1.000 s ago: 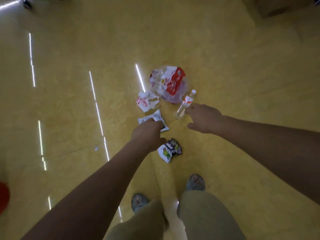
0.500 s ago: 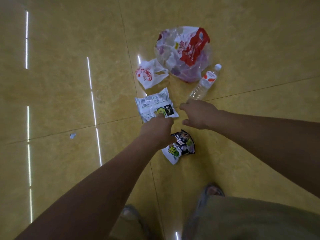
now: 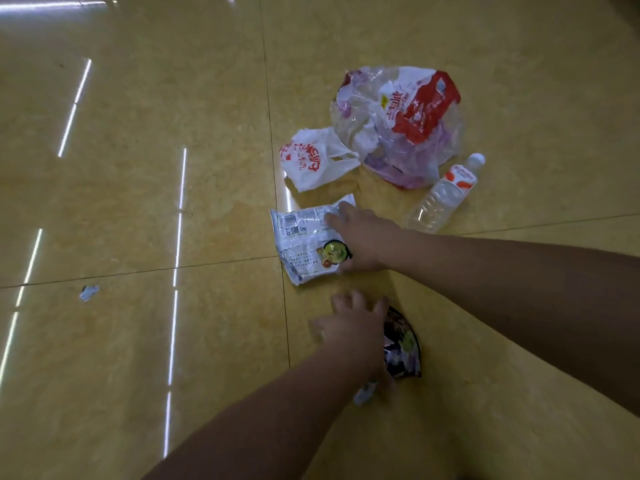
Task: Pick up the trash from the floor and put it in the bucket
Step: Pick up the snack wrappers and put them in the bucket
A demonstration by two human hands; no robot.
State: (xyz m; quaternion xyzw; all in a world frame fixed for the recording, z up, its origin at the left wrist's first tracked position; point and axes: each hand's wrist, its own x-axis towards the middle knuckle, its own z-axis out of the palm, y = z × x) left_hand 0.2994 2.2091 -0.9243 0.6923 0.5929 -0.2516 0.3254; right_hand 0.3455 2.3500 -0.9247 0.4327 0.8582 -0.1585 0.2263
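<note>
Head view: the right hand (image 3: 363, 237) lies spread on the white wrapper (image 3: 304, 244), flat on the floor (image 3: 138, 202); light, crinkly, slippery film, best pinched at a free edge; the left hand (image 3: 353, 329) covers the dark packet (image 3: 403, 344), its grip lost in blur; the clear bag (image 3: 398, 126) and bottle (image 3: 440, 199) crowd beyond; open floor lies leftward.

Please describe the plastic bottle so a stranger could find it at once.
On the yellow tiled floor, find the large clear bag stuffed with rubbish. The bottle lies at its right edge. Only it is rigid: clear, white cap, red-and-white label.
</note>
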